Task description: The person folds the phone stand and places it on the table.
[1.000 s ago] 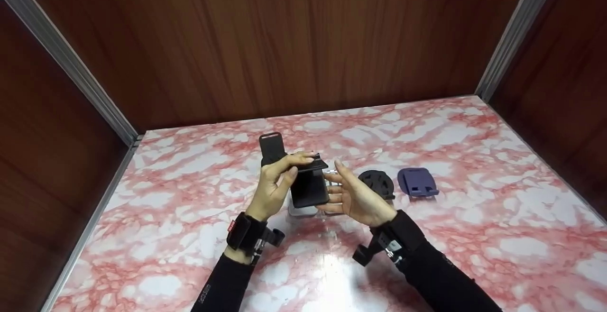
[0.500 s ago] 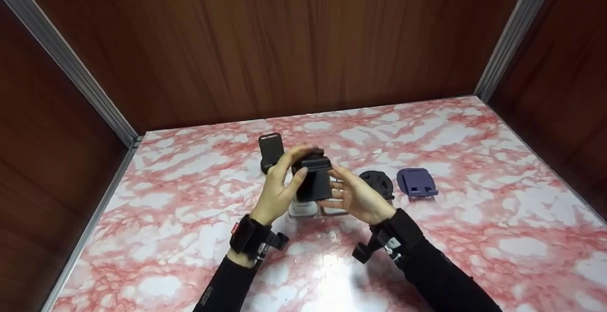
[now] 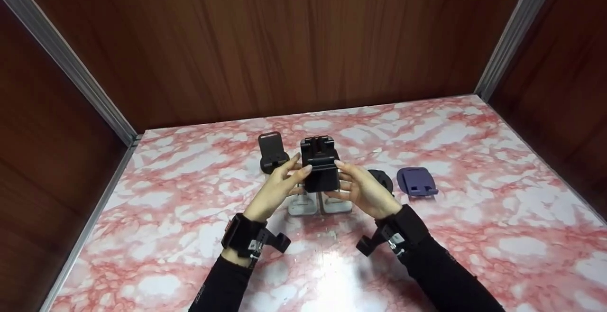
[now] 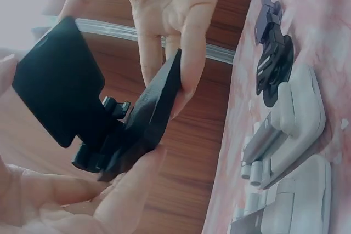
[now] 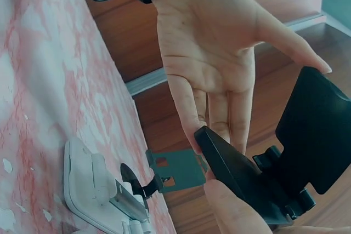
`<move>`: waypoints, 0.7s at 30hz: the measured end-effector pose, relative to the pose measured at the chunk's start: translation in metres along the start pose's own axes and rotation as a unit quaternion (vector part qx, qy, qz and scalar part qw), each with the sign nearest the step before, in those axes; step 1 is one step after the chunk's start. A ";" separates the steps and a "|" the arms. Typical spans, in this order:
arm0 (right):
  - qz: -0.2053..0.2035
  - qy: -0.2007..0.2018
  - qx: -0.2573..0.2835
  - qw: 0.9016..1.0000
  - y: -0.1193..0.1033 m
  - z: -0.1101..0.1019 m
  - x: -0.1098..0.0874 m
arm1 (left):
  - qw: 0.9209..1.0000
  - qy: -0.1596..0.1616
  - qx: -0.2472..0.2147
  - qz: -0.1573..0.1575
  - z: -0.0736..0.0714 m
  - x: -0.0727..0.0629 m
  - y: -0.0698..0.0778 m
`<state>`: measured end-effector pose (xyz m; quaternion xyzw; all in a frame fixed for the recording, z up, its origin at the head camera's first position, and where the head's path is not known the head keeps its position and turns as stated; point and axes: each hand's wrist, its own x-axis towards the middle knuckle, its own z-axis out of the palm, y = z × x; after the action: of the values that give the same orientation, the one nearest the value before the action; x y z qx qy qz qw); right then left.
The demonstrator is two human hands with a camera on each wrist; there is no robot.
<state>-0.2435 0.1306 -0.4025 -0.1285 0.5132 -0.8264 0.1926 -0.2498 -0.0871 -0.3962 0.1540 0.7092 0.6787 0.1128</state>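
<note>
A black folding phone stand (image 3: 321,179) is up over the middle of the table, held between both hands. My left hand (image 3: 271,189) grips its left edge, thumb in front. On the opposite side my right hand (image 3: 367,189) holds it, the thumb at the upper plate and the fingers along the thick base. The right wrist view shows the right thumb tip at a corner of the thin plate (image 5: 318,130) and fingertips on the base (image 5: 230,160). In the left wrist view, plate and base are spread apart at a hinge (image 4: 112,108).
Behind the left hand stands an opened black phone stand (image 3: 271,146). Two white folding stands (image 3: 302,206) lie side by side below the held one. Farther right are a round black stand (image 3: 381,179) and a purple stand (image 3: 416,180). Wood panels (image 3: 303,41) enclose the table.
The held phone stand has turned and risen slightly, its hinge side now facing the head camera. The left hand has shifted from its top edge to its left side; the right hand has moved up slightly.
</note>
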 end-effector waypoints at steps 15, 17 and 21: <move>0.005 -0.021 0.009 1.000 -0.010 0.002 -0.003 | 0.999 0.013 -0.040 0.028 -0.001 0.000 0.004; 0.006 -0.023 0.010 1.000 -0.011 0.001 -0.003 | 0.999 0.013 -0.043 0.028 -0.002 -0.001 0.004; 0.004 -0.028 0.010 1.000 -0.012 -0.001 -0.003 | 0.998 0.015 -0.047 0.031 -0.001 -0.001 0.004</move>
<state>-0.2438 0.1374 -0.3921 -0.1476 0.4998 -0.8270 0.2110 -0.2495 -0.0884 -0.3923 0.1600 0.6732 0.7166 0.0877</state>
